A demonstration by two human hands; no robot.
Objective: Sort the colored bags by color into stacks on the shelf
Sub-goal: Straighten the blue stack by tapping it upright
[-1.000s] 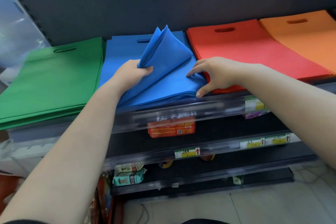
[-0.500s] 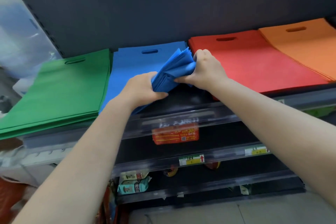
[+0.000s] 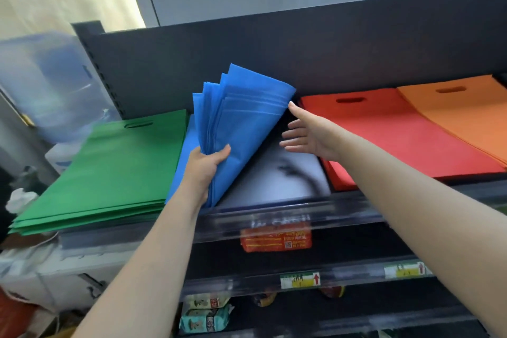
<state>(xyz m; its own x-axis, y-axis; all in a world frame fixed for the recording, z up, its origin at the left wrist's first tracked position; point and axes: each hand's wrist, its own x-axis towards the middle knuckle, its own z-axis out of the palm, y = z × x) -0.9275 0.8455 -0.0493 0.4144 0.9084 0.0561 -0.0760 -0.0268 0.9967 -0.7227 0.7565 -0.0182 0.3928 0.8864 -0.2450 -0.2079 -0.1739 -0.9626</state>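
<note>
Fingers (image 3: 219, 155) of the left hand (image 3: 201, 170) grip a fanned bundle of blue bags (image 3: 236, 118), lifted off the shelf (image 3: 288, 184).
Right hand (image 3: 307, 134) hovers open just right of the bundle, fingers straight, one fingertip at its edge. Green bags (image 3: 109, 167) lie stacked to the left; red bags (image 3: 389, 137) and orange bags (image 3: 466, 118) lie stacked to the right.

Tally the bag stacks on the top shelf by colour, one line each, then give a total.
Green stack: 1
Blue stack, lifted by the left hand: 1
Red stack: 1
Orange stack: 1
Total: 4 stacks
</note>
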